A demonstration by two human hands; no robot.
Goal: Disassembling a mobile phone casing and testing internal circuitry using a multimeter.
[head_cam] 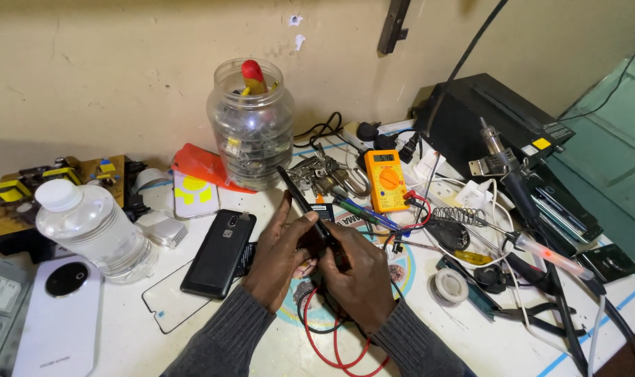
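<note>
From the head camera, the person's left hand (279, 262) and right hand (352, 276) meet over the middle of the white work mat (471, 335), both closed around a thin black phone (305, 202) held edge-on between them; the left thumb and fingers pinch its side, the right hand's fingers curl over its lower end, so neither hand is spread wide. The phone's long axis runs diagonally, its upper end pointing up and to the left toward the clear plastic jar (251, 129), its lower end buried under the right hand. Red and black test leads (335, 345) loop out below the wrists, and the orange multimeter (386, 180) lies just beyond. The step in hand looks like working along the phone's edge or probing it; whether a probe tip is touching it cannot be told. A next move would seem to call for a steady pinch and small, careful finger pressure. Another black phone (219, 253) lies flat just left of the hands, beside a plastic water bottle (94, 230)
</note>
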